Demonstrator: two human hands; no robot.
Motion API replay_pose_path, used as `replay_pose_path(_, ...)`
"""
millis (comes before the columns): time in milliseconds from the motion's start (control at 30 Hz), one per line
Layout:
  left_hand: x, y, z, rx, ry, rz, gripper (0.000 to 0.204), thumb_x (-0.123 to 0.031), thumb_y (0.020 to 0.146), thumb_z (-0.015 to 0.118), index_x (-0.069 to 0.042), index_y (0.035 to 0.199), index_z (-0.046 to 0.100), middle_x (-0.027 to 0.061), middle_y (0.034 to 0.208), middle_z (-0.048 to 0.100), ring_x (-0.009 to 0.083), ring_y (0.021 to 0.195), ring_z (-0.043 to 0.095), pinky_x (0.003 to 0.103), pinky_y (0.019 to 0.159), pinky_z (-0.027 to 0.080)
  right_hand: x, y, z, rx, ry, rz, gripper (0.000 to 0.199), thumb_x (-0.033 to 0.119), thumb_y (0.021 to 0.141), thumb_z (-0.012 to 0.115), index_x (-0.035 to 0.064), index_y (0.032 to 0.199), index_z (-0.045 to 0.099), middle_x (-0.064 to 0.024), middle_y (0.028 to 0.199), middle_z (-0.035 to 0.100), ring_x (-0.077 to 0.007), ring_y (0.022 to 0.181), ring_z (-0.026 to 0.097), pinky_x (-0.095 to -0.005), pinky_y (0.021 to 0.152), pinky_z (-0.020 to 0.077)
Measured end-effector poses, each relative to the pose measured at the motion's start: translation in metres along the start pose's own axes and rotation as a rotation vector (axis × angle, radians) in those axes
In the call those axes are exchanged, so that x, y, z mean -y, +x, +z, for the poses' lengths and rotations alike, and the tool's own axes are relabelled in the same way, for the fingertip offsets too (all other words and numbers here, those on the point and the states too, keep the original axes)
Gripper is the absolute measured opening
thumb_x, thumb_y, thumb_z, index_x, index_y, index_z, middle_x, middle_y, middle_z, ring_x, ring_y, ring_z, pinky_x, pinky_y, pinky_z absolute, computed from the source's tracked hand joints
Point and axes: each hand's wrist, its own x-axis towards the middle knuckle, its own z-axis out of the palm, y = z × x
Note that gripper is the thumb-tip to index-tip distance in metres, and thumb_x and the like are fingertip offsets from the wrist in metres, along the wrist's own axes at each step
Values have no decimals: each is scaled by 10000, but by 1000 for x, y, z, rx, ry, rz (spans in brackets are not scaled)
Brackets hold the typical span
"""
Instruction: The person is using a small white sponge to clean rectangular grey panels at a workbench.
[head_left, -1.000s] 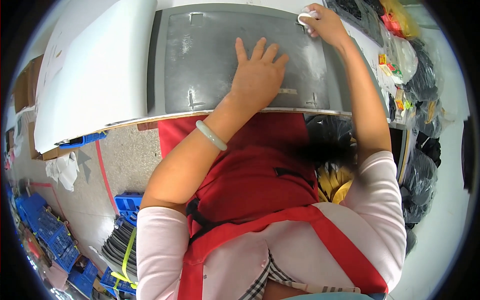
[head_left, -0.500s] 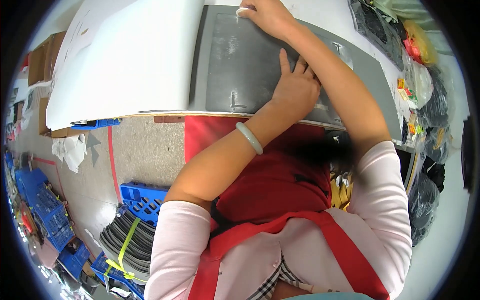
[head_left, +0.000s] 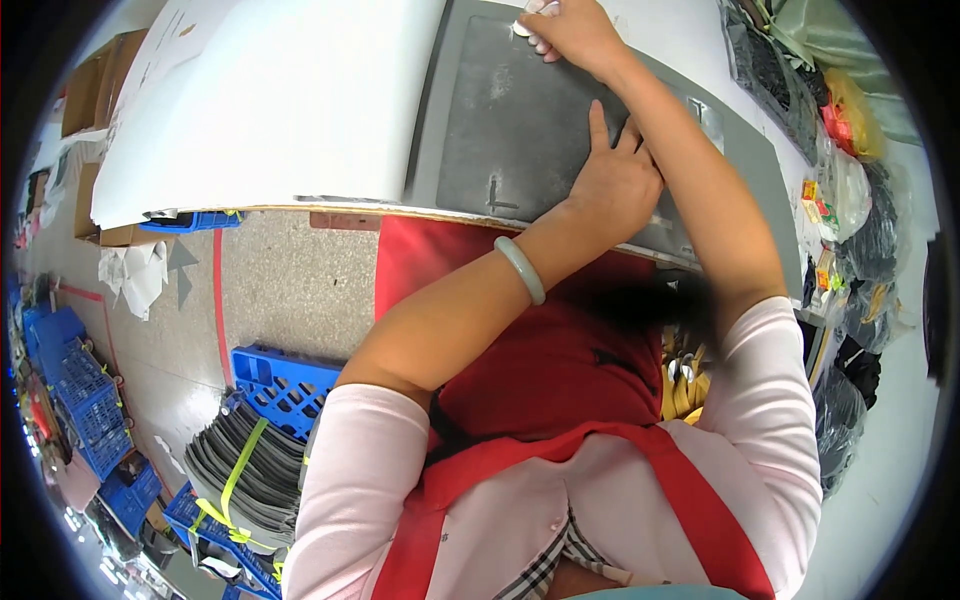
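Observation:
A dark grey flat panel point(head_left: 520, 120) lies on the white tabletop, with L-shaped corner marks and whitish smudges on its face. My left hand point(head_left: 618, 188) rests on it, palm down with fingers spread, near the panel's front edge. At the far left corner of the panel, my right hand point(head_left: 580, 38) pinches a small flat white piece, like tailor's chalk point(head_left: 521, 29), close to the surface. My right forearm crosses over beyond the left hand and hides part of the panel.
A large white sheet point(head_left: 270, 110) covers the table's left side. Bagged goods point(head_left: 868, 215) line the right. Below, at left, stand a blue crate point(head_left: 285, 390) and a strapped stack of dark sheets point(head_left: 245, 470). Cardboard boxes point(head_left: 105, 85) are at far left.
The table and panel have shifted slightly right and up in the picture. My right hand has turned a little, showing more of its fingertips; the left hand stays flat on the panel.

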Motion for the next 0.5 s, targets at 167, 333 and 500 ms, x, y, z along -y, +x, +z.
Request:
replay_pose_path(167,3,-2,1,-14,-74,0,433,-264,970,572,-20,1325,613,183,1388,537,371,1347,449,802,1095,172,7,3,2,67,-134,-23,130,91,910,635,-33,924,600,-115,721,659,-183,543,631,-323,484,539)
replay_pose_path(333,4,-3,10,-5,4,-11,449,-294,967,561,-29,1326,610,176,1402,528,372,1333,462,786,1106,179,16,-41,-3,212,-122,90,170,112,943,663,-17,1047,628,-112,836,700,-170,669,686,-313,592,582)
replay_pose_path(500,7,-8,4,69,-10,50,442,-375,976,496,-129,1324,614,142,1433,523,383,1395,430,764,1127,158,36,-120,10,460,48,88,170,163,895,660,-1,913,616,-77,730,672,-141,560,619,-312,493,509)
